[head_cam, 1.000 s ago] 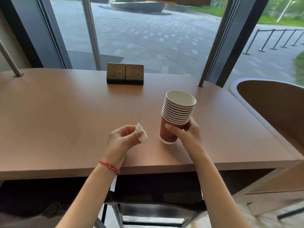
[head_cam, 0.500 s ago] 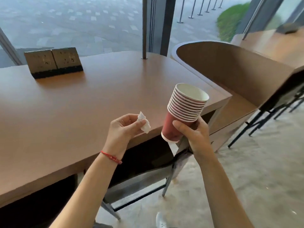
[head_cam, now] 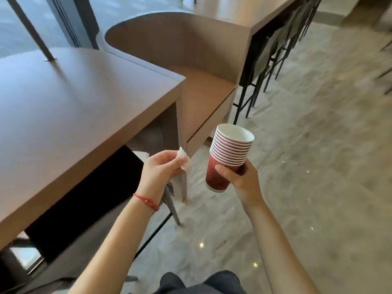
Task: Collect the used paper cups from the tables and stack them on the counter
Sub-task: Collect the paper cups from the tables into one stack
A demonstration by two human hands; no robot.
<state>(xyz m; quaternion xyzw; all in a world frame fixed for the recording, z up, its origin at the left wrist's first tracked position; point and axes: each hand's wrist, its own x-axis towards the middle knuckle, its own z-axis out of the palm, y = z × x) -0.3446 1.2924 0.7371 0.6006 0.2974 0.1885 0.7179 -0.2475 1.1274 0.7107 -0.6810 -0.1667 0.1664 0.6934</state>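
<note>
— Both hands have swung off the table [head_cam: 74, 98], out over the floor [head_cam: 307, 166].
— Grips?
— Right hand [head_cam: 241, 179] wraps the cup stack [head_cam: 228, 155], tilted; left hand [head_cam: 159, 172] pinches a crumpled tissue [head_cam: 184, 159]; stools [head_cam: 275, 60] beyond

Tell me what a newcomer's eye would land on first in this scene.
First, the stack of red paper cups, nested and tilted, held low on its side by the right hand above the floor. Next, the crumpled white napkin pinched in the left hand, whose wrist wears a red string bracelet. To the left runs the brown wooden table.
</note>
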